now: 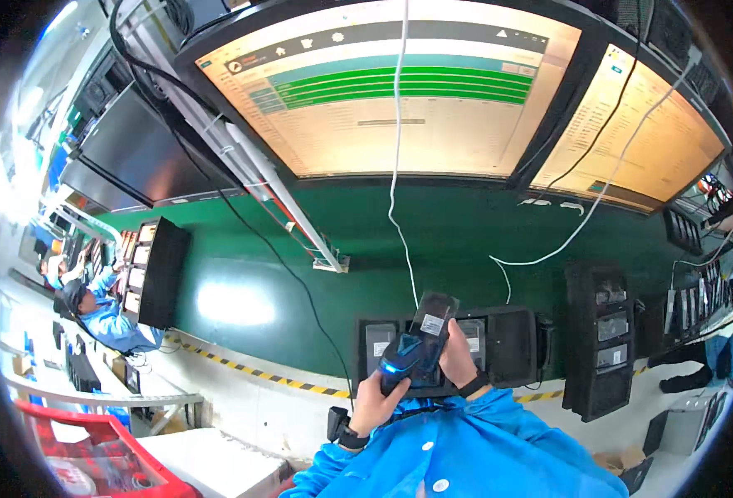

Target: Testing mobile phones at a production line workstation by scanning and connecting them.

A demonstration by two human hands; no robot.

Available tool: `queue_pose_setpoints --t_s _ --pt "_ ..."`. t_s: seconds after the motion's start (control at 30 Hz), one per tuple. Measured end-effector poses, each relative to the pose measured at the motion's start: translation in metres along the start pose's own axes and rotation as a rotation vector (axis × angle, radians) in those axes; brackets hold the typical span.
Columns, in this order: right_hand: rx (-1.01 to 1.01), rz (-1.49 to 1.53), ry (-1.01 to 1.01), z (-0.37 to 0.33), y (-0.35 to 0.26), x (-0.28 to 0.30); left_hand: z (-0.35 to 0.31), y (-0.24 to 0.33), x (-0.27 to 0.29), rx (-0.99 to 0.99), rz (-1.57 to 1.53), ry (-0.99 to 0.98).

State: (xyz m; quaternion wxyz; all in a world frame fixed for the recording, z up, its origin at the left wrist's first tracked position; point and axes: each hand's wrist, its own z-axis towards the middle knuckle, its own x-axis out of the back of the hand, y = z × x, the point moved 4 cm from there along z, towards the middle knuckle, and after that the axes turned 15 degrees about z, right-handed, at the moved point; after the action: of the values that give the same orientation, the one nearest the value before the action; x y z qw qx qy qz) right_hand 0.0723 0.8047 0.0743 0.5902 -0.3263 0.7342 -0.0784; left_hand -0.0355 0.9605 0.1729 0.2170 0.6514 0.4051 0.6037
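My left hand (373, 404) is wrapped round a black handheld barcode scanner (401, 353) with a lit blue strip. In my right hand (458, 355) is a dark, flat rectangular device (435, 311) with a white label on its face. The scanner's head is close beside this device, and from this view I cannot tell whether they touch. Both hands are above a black foam tray (509, 339) at the bench's near edge. Labelled flat items, one of them a grey device (380, 340), lie in its compartments.
Monitors (383, 141) stand behind the green bench (300, 282). Cables hang across it near a white post (288, 203). Another black tray (599, 365) is at right, a black rack (159, 274) at left. A red bin (109, 423) is lower left; a person in blue (105, 319) is far left.
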Motion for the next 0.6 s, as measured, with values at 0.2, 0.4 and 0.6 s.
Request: queue_pose_setpoints --t_s 0.2,0.4,0.6 --pt "0.028 -0.215 -0.086 -0.007 -0.004 -0.028 0.003 0.005 0.001 0.015 -0.057 0.005" --pt "-0.08 0.024 -0.031 0.0 0.004 -0.02 0.006 0.004 -0.006 0.036 -0.045 -0.01" --pt "-0.059 0.056 -0.035 -0.004 0.004 -0.024 0.009 0.002 -0.009 0.051 -0.053 -0.024"
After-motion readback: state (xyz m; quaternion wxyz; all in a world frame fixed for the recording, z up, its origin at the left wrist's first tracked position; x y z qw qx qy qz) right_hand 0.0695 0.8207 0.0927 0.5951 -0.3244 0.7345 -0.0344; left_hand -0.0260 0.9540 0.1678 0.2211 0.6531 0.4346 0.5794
